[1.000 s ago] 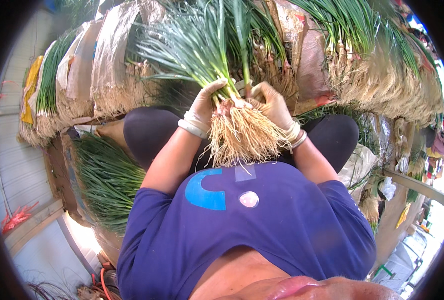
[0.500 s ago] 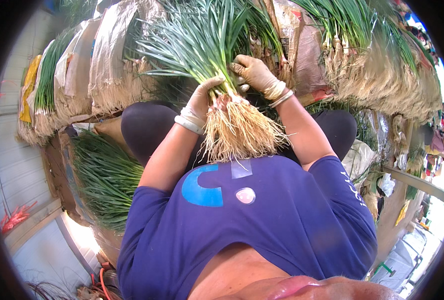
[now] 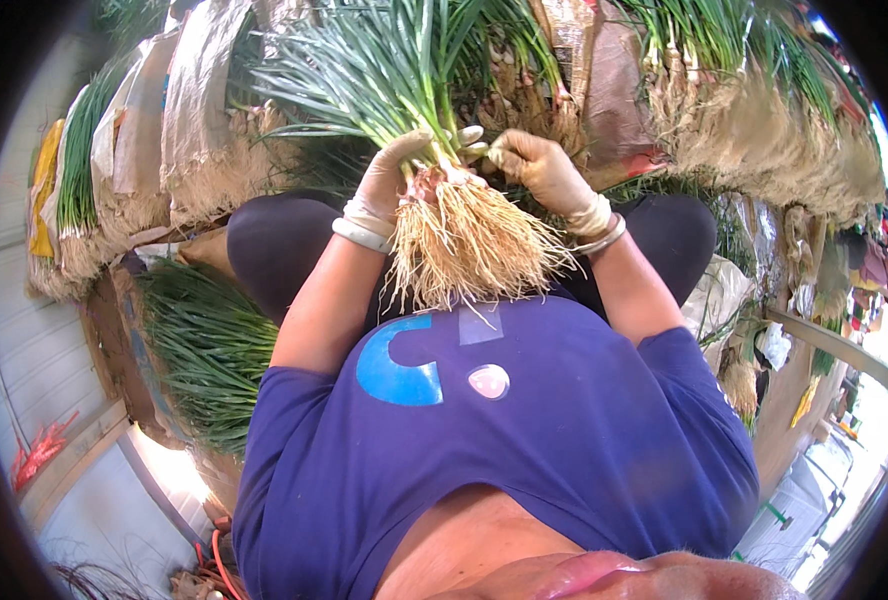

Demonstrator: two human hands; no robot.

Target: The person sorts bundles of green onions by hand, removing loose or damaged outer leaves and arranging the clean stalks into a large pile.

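Observation:
A thick bunch of spring onions (image 3: 484, 235) hangs in front of my chest, green leaves pointing away from me and long pale roots toward me. My left hand (image 3: 392, 178), in a whitish glove, is wrapped around its white stems just above the roots. Close to the right side of the stems is my gloved right hand (image 3: 544, 168), its thumb and fingers pinched together. A short greenish strand seems to run from the stems to those fingertips, but what they grip is too small to make out.
More spring onions lie at the far right (image 3: 764, 130) and in a heap by my left knee (image 3: 204, 345). Pale woven sacks (image 3: 199, 100) line the far left. Red plastic strands (image 3: 39, 450) hang by the left wall. A wooden rail (image 3: 834, 350) is on the right.
My right hand has moved off the stems, down and to the right, fingertips now pinched. My left hand and the bunch have shifted slightly to the left.

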